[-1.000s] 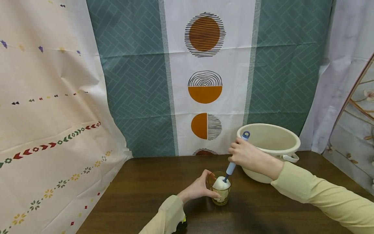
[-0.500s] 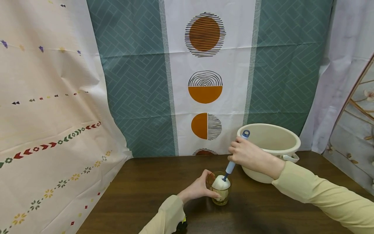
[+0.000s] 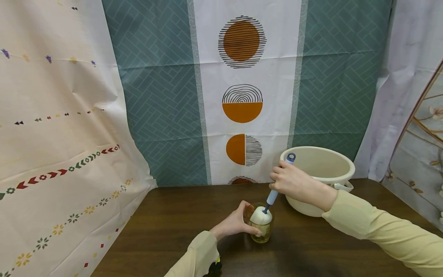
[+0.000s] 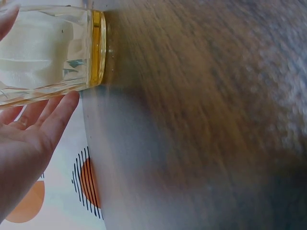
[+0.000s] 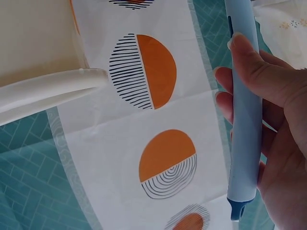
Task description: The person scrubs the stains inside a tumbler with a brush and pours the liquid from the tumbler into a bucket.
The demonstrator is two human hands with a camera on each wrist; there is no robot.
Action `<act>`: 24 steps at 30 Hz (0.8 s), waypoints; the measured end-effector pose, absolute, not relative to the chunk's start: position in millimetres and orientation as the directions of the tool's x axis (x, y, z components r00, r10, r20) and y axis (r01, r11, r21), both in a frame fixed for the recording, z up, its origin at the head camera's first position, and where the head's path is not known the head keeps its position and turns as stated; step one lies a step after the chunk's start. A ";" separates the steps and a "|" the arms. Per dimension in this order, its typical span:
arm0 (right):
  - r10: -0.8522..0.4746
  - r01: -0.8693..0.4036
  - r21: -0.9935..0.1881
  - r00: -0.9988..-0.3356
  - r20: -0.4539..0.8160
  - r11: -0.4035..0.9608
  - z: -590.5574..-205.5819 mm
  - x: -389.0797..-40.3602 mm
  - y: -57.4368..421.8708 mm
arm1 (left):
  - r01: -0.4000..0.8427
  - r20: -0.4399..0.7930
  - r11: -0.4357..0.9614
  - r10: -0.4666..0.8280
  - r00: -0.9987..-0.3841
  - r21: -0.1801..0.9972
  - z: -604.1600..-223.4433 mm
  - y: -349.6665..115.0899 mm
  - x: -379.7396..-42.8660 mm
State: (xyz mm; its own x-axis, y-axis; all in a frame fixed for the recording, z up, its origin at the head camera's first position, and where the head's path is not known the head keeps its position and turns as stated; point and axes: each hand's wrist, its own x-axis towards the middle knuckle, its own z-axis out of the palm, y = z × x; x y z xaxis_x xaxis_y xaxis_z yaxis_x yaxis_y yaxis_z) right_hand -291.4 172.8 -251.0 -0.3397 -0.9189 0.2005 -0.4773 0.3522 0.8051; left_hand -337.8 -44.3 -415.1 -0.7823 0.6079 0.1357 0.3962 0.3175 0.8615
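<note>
Gripping the glass (image 3: 262,235) from the left, the left hand (image 3: 236,224) has its thumb in front. Glass stands on the worktop (image 3: 173,215). Brush (image 3: 272,197) slants, white head (image 3: 260,215) inside. Right hand (image 3: 290,181) grips its handle (image 5: 245,158); bucket (image 3: 302,207) behind.

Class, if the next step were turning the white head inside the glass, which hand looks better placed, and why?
Probably the right hand: it grips the blue handle that leads down to the white head in the glass. The left hand holds the glass, so it seems better suited to steadying.
</note>
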 end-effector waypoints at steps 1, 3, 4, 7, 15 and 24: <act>-0.919 -0.480 0.803 -0.339 0.201 0.352 -251.0 -291.4 172.8 | 0.397 0.136 0.317 0.609 -0.782 0.862 -415.1 -44.3 -337.7; -0.921 -0.486 0.800 -0.333 0.204 0.353 -251.0 -291.8 173.2 | 0.399 0.138 0.315 0.610 -0.780 0.861 -415.2 -44.3 -337.6; -0.921 -0.488 0.798 -0.329 0.208 0.354 -250.7 -291.9 173.6 | 0.399 0.138 0.316 0.610 -0.780 0.861 -415.1 -44.2 -337.6; -0.919 -0.489 0.793 -0.326 0.221 0.364 -248.9 -292.2 174.8 | 0.400 0.136 0.323 0.607 -0.783 0.858 -414.7 -44.2 -337.4; -0.898 -0.482 0.773 -0.360 0.254 0.413 -246.2 -292.6 176.9 | 0.399 0.137 0.333 0.597 -0.791 0.854 -414.5 -43.8 -338.4; -0.890 -0.475 0.770 -0.376 0.259 0.425 -247.0 -291.5 176.8 | 0.400 0.146 0.323 0.594 -0.791 0.858 -416.3 -43.4 -337.8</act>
